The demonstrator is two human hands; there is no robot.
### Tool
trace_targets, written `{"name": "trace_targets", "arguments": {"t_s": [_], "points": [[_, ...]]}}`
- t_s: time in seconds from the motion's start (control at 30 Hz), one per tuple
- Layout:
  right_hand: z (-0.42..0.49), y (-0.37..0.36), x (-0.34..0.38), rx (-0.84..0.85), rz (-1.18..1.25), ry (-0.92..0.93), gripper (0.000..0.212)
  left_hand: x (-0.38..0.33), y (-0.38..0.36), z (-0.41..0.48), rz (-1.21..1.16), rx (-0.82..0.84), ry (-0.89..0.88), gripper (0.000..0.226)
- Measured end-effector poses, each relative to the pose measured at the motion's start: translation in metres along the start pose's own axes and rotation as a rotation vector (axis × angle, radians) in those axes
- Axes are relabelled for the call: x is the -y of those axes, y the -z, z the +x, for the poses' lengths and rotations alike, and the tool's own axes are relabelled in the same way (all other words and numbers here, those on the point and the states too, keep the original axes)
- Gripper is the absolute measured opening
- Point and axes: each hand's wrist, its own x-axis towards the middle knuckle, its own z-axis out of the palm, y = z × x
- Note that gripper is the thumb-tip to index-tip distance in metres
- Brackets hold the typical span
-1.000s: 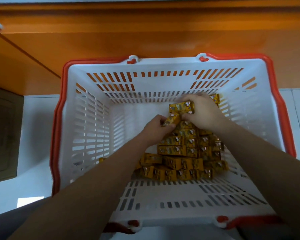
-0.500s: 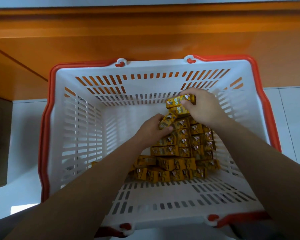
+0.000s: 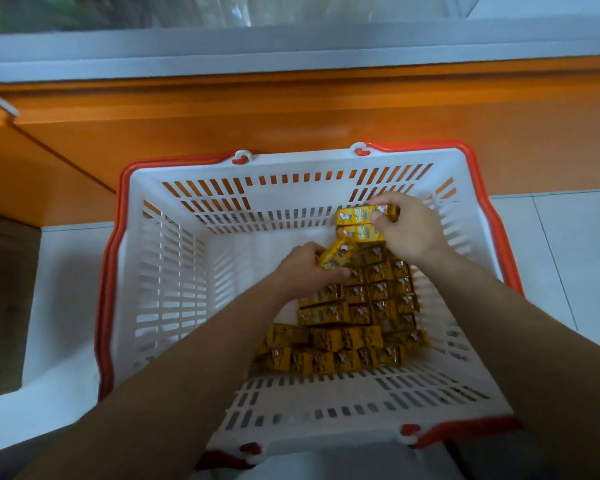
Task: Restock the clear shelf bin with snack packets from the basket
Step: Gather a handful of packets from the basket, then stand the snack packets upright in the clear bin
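Both hands reach into the white basket (image 3: 174, 271) at frame centre. The left hand (image 3: 305, 268) curls round one tilted yellow packet (image 3: 336, 255). Just upper right, the right hand (image 3: 413, 233) grips a stack (image 3: 359, 216) of packets. The pile (image 3: 361, 306) fills the basket's right half. The clear bin (image 3: 222, 12) lines the top edge.

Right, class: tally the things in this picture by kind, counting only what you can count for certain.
White basket: 1
Red basket handles: 2
Hands: 2, the left hand and the right hand
Yellow snack packets: too many, overlapping, to count exactly
Total counted: 5
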Motion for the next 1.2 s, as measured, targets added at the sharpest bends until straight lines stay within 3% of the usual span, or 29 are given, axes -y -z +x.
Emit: {"name": "trace_targets", "arguments": {"t_s": [0.3, 0.37, 0.53, 0.7, 0.83, 0.9, 0.97, 1.2], "points": [[-0.054, 0.008, 0.038, 0.111, 0.880, -0.343, 0.022, -0.029, 0.071, -0.088, -0.356, -0.066, 0.024, 0.036], [-0.069, 0.013, 0.057, 0.125, 0.921, -0.346, 0.021, -0.044, 0.086, -0.116, -0.340, -0.056, -0.002, 0.030], [-0.099, 0.063, 0.117, 0.218, 0.980, -0.228, 0.027, -0.086, 0.132, -0.195, -0.312, -0.149, -0.034, 0.048], [-0.137, 0.126, 0.181, 0.209, 1.109, -0.079, 0.027, -0.130, 0.151, -0.264, -0.583, -0.283, -0.192, 0.043], [-0.176, 0.147, 0.218, 0.215, 1.195, -0.007, 0.024, -0.170, 0.144, -0.297, -0.821, -0.454, -0.319, 0.052], [-0.190, 0.147, 0.230, 0.232, 1.197, 0.029, 0.026, -0.182, 0.141, -0.303, -0.863, -0.515, -0.395, 0.037], [-0.197, 0.144, 0.237, 0.258, 1.177, 0.078, 0.030, -0.189, 0.139, -0.306, -0.904, -0.529, -0.434, 0.029], [-0.184, 0.142, 0.251, 0.298, 1.033, 0.143, 0.034, -0.192, 0.159, -0.304, -0.910, -0.452, -0.404, 0.036]]}}
